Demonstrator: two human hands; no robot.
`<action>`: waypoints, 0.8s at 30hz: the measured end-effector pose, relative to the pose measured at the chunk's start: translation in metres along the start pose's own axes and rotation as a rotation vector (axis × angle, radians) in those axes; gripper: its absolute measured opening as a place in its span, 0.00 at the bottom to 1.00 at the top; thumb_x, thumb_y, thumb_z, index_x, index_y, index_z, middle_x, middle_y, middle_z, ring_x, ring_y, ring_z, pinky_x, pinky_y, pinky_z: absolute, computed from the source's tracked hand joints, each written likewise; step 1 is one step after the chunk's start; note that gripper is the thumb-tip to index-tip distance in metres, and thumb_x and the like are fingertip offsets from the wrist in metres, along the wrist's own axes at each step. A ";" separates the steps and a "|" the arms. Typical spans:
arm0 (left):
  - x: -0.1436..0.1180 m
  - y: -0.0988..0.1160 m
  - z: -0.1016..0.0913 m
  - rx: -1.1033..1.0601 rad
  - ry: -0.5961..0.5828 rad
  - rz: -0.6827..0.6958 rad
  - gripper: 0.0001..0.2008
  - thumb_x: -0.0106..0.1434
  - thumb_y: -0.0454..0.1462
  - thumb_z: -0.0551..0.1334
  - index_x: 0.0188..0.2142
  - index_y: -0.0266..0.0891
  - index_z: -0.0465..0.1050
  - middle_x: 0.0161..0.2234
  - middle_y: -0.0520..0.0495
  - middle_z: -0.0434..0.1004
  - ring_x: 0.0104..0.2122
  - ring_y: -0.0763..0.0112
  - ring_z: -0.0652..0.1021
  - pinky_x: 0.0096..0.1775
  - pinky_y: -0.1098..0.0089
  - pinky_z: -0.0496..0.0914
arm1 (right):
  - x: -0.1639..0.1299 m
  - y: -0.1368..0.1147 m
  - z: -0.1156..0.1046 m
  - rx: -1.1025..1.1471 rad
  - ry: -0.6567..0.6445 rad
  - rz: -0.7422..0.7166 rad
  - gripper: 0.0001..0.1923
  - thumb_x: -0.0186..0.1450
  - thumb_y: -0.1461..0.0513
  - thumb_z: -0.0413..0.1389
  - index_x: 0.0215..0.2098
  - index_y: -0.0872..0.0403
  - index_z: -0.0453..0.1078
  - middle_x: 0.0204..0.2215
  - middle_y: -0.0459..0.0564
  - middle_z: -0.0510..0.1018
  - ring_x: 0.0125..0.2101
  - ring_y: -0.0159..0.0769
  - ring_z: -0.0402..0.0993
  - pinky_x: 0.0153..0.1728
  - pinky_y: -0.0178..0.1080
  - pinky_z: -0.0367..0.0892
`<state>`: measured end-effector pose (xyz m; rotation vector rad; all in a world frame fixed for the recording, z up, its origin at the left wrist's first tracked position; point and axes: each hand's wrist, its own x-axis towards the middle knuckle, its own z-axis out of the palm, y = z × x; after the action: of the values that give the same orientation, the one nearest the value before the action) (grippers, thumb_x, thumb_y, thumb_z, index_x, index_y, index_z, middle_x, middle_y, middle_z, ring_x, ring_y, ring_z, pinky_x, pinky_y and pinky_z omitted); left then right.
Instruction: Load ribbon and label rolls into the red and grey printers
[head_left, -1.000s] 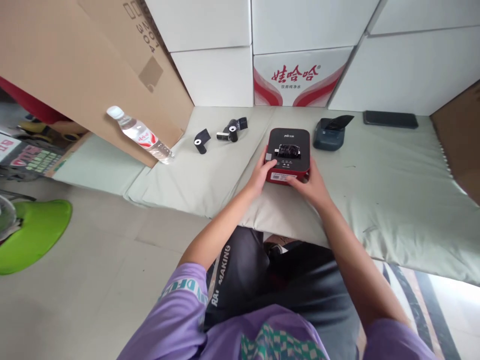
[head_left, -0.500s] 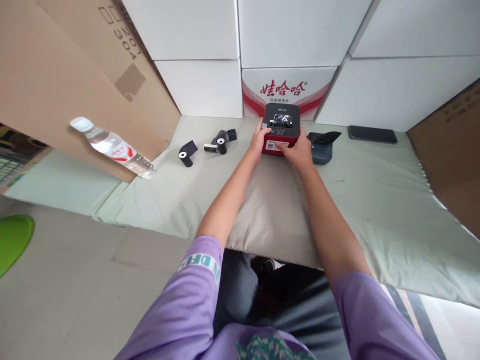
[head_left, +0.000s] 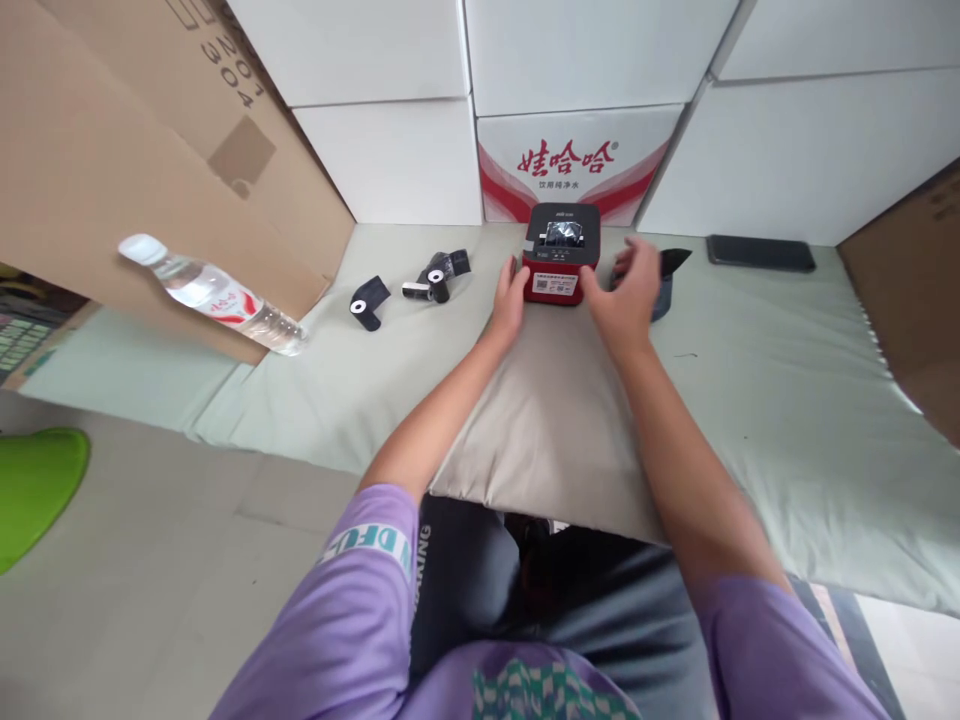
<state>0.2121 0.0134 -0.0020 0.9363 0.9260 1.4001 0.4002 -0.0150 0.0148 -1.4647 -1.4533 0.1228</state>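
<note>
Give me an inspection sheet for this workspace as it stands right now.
Surface: pale green padded mat with a beige cushion at its near edge.
Job's things: red and black label printer upright on the mat by the white boxes.
Clutter: black rolls, a water bottle lying on its side, a dark grey device partly hidden by the right hand, a black phone.
Hands: left hand touches the printer's left side; right hand open, blurred, just right of the printer.
Cables: nothing seen.
Surroundings: leaning cardboard sheet, a green object on the floor.
</note>
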 end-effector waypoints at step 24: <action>-0.087 0.018 -0.013 0.280 -0.215 0.013 0.26 0.77 0.44 0.55 0.71 0.42 0.68 0.72 0.41 0.71 0.74 0.61 0.70 0.73 0.56 0.63 | -0.099 -0.050 -0.059 0.022 -0.073 0.213 0.56 0.56 0.49 0.67 0.76 0.51 0.46 0.66 0.69 0.73 0.68 0.68 0.70 0.68 0.71 0.67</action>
<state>0.1961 -0.0739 0.0076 1.2782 0.9683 1.1705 0.3804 -0.1386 0.0217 -1.6089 -1.3462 0.3257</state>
